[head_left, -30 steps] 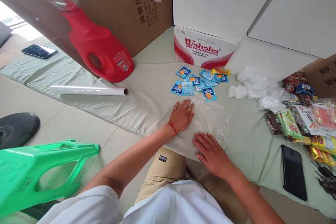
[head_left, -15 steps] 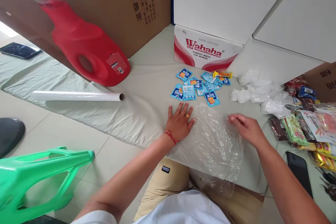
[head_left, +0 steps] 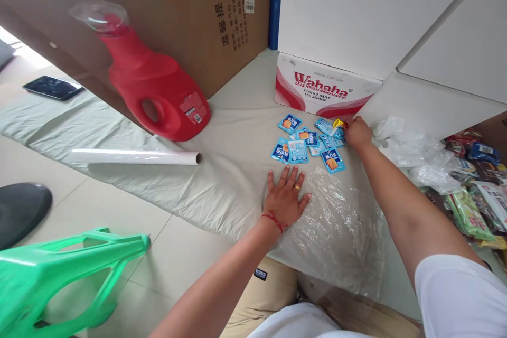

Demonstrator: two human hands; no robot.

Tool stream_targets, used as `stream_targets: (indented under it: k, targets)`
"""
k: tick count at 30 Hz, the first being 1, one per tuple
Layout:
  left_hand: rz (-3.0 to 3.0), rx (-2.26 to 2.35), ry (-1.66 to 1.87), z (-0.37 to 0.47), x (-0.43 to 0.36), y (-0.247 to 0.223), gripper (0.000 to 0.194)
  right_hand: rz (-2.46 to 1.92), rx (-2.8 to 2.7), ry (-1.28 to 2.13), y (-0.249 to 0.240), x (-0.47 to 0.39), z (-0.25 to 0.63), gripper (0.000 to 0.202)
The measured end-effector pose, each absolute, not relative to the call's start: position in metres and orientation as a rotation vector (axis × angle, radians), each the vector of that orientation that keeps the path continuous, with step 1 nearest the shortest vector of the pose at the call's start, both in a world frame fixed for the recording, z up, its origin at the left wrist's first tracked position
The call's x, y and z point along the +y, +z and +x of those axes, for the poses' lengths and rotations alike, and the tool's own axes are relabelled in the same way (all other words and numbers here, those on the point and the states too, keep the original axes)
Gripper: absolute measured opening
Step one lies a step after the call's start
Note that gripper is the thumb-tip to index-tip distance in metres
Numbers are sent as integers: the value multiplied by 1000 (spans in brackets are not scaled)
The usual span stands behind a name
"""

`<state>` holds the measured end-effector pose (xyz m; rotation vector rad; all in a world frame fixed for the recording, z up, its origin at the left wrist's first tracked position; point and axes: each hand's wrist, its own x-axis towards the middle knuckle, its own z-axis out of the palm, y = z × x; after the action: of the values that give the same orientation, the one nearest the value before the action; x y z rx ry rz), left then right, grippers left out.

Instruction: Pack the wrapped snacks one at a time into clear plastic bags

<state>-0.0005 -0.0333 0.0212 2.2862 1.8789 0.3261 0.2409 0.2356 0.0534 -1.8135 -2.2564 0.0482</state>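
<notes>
While flat on film [head_left: 336, 227] near the cloth's [head_left: 233, 185] front edge, our left hand [head_left: 284, 199], right hand [head_left: 358, 133] round yellow packet [head_left: 338, 123], tiles [head_left: 160, 274] below.

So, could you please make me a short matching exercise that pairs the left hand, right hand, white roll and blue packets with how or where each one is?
Column one
1. Left hand
2. Right hand
3. White roll
4. Blue packets

Column two
A. Lying on the cloth, on the same side as the red jug
B. Palm down, fingers spread, with a ring on one finger
C. Loosely grouped, some overlapping, in front of the Wahaha box
D. Reaching to the yellow wrapper

Right pairs: 1-B, 2-D, 3-A, 4-C
</notes>
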Motion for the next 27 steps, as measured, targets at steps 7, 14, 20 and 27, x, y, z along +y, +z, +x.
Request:
stream_targets:
  k: [7,14,20,27]
  targets:
    - [2306,1866,329,-2,-34,22,65,-1736,-1906,16,92,204,257,37]
    - [2270,1889,367,1,-34,21,65,-1591,-1465,722,115,170,269,36]
    - [2280,1875,382,1,-35,22,66,-1463,-2043,1015,110,44,249,42]
    - [2287,1887,343,1,-35,24,61,-1314,-2583,607,70,-44,225,35]
